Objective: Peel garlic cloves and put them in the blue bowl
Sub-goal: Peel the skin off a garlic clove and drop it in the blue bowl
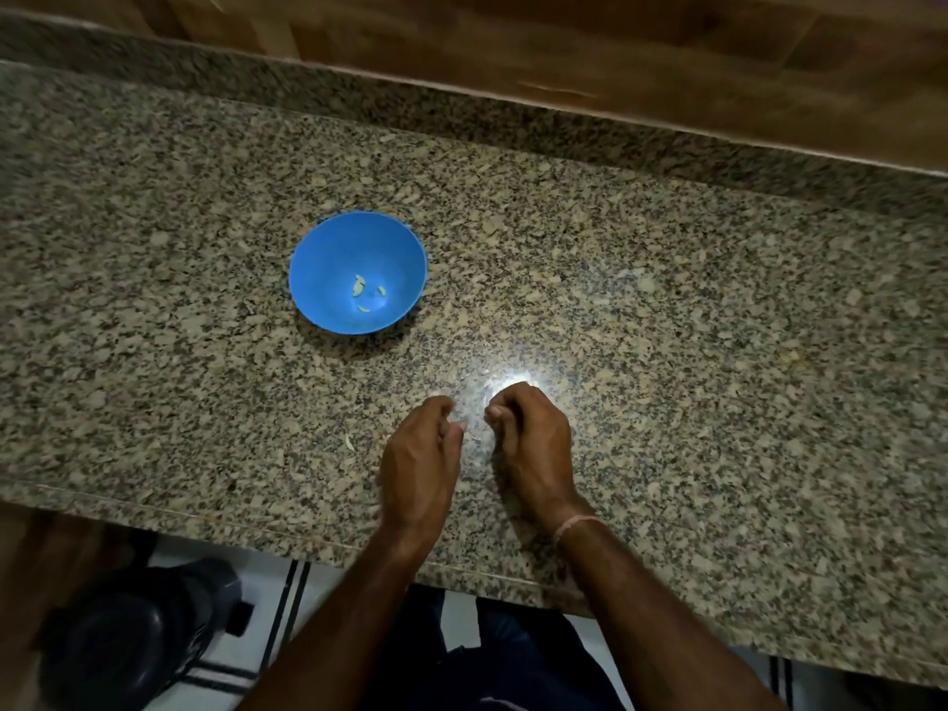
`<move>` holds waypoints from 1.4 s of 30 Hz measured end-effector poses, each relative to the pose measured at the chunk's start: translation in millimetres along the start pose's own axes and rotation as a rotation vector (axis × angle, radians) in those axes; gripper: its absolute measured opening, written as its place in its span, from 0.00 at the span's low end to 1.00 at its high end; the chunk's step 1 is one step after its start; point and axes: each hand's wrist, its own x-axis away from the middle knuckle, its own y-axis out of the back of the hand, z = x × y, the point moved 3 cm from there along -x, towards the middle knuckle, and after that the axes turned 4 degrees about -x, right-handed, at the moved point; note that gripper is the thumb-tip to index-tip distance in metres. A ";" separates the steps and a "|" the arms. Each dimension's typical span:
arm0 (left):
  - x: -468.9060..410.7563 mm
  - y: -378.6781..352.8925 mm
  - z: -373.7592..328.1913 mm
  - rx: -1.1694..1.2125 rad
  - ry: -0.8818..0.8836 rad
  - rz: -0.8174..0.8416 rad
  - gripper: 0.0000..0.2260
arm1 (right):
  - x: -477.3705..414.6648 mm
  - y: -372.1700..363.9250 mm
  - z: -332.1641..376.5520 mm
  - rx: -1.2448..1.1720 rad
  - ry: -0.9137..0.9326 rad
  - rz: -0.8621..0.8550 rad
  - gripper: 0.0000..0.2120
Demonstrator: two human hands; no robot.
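The blue bowl (328, 248) stands on the granite counter, left of centre, with three small pale peeled garlic cloves (359, 285) at its bottom. My left hand (418, 456) and my right hand (533, 443) hover close together over the counter near its front edge, below and right of the bowl, a small gap between them. The fingers of both are curled inward, fingertips facing each other. No clove shows in either hand; anything inside the curled fingers is hidden.
A small scrap of pale peel (350, 442) lies on the speckled granite counter (718, 325) left of my left hand. A wooden wall (615, 53) runs behind the counter's raised back edge. Below the front edge is a dark round object (133, 638) on the floor.
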 end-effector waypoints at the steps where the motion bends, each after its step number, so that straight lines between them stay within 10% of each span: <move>1: -3.1 -0.8 -3.0 -0.014 -0.004 -0.006 0.14 | -1.1 2.6 0.4 -0.012 -0.007 0.002 0.08; 26: -39.6 -25.1 -32.2 -0.159 0.094 -0.039 0.18 | -63.3 0.8 -1.6 0.336 0.250 0.149 0.02; 36: -51.8 -29.7 -39.7 -0.266 0.131 -0.049 0.03 | -60.4 -5.5 -7.0 0.621 0.338 0.180 0.15; 42: -52.4 -33.2 -41.3 -0.336 0.142 0.018 0.06 | -45.5 12.5 -10.1 0.141 -0.130 0.229 0.08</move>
